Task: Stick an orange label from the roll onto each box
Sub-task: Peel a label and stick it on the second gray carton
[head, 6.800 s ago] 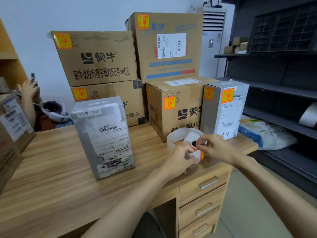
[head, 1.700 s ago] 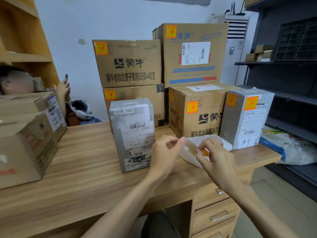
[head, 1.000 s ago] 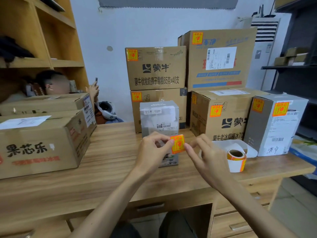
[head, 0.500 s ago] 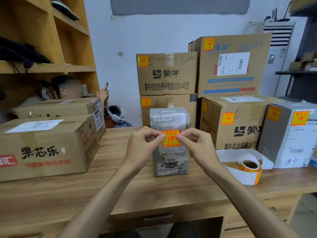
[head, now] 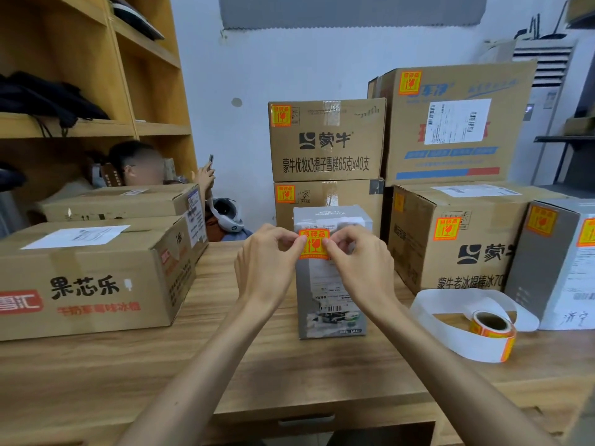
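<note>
Orange label (head: 314, 244), red print; grey box (head: 328, 291); woodgrain desk (head: 289, 365).

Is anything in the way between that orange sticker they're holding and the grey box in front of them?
Nothing visible does. The left hand and right hand pinch the orange label by its sides, directly before the upper front of the grey box; whether it touches yet is unclear.

The left hand (head: 267, 262) and right hand (head: 362, 262) hide both sides of the orange label (head: 314, 245); the frame's right edge cuts off the far grey box (head: 547, 268).
</note>
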{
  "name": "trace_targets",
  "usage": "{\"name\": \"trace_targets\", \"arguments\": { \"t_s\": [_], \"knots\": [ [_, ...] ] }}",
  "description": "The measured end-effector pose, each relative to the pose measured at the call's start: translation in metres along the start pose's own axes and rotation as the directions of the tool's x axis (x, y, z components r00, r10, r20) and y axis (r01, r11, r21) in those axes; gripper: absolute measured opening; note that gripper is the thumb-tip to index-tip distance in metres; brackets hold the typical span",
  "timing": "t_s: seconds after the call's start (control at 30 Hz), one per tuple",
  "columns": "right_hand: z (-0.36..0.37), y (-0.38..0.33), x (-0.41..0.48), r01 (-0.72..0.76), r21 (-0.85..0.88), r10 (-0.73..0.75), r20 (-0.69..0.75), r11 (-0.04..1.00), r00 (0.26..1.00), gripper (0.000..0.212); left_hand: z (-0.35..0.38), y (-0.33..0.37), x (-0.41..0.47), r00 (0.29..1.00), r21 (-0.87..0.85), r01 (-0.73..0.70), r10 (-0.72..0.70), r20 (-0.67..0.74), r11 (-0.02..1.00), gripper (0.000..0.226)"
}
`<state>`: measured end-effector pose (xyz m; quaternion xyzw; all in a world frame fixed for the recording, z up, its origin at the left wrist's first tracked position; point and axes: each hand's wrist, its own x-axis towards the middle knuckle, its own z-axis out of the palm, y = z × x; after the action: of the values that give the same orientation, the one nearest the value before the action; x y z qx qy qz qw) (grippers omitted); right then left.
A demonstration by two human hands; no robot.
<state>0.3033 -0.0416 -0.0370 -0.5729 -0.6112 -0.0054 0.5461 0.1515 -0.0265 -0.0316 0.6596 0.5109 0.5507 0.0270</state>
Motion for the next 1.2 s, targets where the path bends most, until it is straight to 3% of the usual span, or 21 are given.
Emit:
{"name": "trace_targets", "arguments": {
  "t_s": [0.93, 1.07, 1.13, 1.2],
  "knots": [
    [0.010, -0.004, 0.006, 0.075, -0.181, -0.081, -0.031, 0.981, 0.996, 0.021, -0.002, -0.003, 0.014, 0.997, 0.255, -0.079, 0.073, 0.030, 0.964, 0.028],
    [0.005, -0.002, 0.009, 0.195, -0.237, -0.226, -0.108, 0.952, 0.968, 0.027, -0.006, -0.011, 0.020, 0.993, 0.212, -0.121, 0.120, 0.021, 0.970, 0.027],
    [-0.001, 0.001, 0.015, 0.280, -0.291, -0.338, -0.172, 0.915, 0.925, 0.027, -0.008, -0.017, 0.026, 0.984, 0.115, -0.161, 0.151, 0.096, 0.980, 0.034],
    [-0.005, 0.007, 0.025, 0.337, -0.330, -0.396, -0.131, 0.882, 0.909, 0.030, -0.010, -0.024, 0.034, 0.965, 0.046, -0.172, 0.158, 0.211, 0.984, 0.048]
  ]
}}
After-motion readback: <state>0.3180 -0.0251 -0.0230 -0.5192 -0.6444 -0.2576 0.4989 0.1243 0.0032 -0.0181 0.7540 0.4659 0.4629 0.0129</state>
